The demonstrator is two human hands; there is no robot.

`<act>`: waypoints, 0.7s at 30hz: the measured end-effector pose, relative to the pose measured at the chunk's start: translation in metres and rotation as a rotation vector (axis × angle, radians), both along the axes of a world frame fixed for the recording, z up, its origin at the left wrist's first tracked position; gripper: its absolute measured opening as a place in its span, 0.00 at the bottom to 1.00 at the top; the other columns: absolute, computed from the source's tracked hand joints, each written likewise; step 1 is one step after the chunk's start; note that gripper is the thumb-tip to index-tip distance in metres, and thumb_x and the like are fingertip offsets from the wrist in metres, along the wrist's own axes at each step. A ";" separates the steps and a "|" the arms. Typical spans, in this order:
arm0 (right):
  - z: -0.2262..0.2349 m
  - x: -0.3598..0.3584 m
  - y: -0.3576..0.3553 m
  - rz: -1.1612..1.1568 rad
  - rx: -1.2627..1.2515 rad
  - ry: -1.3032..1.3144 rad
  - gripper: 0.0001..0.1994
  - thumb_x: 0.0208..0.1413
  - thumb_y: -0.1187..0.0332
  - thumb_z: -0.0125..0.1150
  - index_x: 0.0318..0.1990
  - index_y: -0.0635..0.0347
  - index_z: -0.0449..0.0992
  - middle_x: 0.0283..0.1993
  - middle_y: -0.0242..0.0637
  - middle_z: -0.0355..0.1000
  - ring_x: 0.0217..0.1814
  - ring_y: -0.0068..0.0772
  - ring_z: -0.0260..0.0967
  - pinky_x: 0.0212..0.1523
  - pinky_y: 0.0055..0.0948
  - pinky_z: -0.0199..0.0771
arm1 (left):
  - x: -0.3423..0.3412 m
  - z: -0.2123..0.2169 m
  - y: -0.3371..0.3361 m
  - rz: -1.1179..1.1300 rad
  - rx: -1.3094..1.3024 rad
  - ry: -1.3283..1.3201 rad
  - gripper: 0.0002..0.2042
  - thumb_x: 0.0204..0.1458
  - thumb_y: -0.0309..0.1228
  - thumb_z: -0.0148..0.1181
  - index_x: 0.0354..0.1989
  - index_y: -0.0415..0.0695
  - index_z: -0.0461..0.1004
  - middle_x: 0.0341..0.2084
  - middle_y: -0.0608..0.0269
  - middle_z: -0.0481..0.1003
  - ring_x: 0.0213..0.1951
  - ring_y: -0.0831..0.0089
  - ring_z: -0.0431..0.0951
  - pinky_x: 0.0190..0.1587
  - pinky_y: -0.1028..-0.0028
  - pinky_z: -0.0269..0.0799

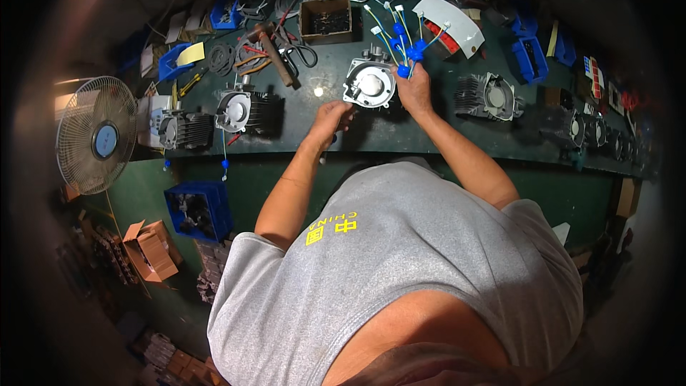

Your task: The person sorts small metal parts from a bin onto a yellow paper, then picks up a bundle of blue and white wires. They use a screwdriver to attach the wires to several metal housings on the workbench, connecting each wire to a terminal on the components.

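A round cast-metal housing (pixel 370 86) with a silver disc at its centre stands on the dark green workbench in front of me. My right hand (pixel 414 93) is closed at its right side, gripping a bundle of wires with blue round fittings (pixel 410 53) and white plugs that fan out beyond the fingers. At the housing's lower left edge is my left hand (pixel 331 123), its fingers curled. What those fingers hold, if anything, is hidden. Further left lie two finned metal housings, one (pixel 239 111) nearer and one (pixel 184 130) farther. Another finned housing (pixel 489 96) sits to the right.
A hammer (pixel 273 53) and pliers (pixel 304 53) lie behind the left housings. An open box of small dark parts (pixel 326 21) stands at the back. A white curved sheet (pixel 451 25) covers red pieces. A fan (pixel 96 136) stands left; more housings (pixel 575 129) line the right.
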State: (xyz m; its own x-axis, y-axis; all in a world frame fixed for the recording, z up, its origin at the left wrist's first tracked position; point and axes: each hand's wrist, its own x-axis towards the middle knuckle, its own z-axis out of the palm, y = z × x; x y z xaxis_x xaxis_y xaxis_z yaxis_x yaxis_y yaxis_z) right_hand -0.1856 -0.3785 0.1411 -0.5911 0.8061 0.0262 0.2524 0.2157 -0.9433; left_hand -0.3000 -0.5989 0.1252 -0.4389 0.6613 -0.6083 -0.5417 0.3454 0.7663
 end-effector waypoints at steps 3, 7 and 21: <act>0.001 -0.001 0.000 -0.001 0.008 0.002 0.11 0.58 0.69 0.69 0.43 0.66 0.77 0.34 0.37 0.78 0.35 0.27 0.73 0.39 0.32 0.74 | -0.005 -0.006 -0.004 0.034 0.076 -0.166 0.05 0.60 0.33 0.64 0.35 0.46 0.78 0.28 0.71 0.76 0.29 0.81 0.73 0.31 0.79 0.68; 0.004 -0.001 -0.002 0.002 0.025 -0.008 0.12 0.57 0.69 0.69 0.43 0.66 0.77 0.34 0.38 0.78 0.35 0.28 0.74 0.39 0.33 0.74 | 0.001 -0.011 -0.004 0.074 0.055 0.178 0.06 0.58 0.32 0.66 0.31 0.44 0.78 0.25 0.71 0.77 0.26 0.81 0.73 0.29 0.78 0.68; 0.003 -0.002 -0.003 -0.014 0.031 0.023 0.11 0.57 0.69 0.70 0.42 0.67 0.76 0.33 0.39 0.78 0.34 0.31 0.75 0.39 0.34 0.75 | 0.005 0.006 -0.002 0.120 0.085 -0.308 0.07 0.63 0.31 0.59 0.39 0.40 0.79 0.28 0.68 0.78 0.26 0.77 0.74 0.29 0.75 0.73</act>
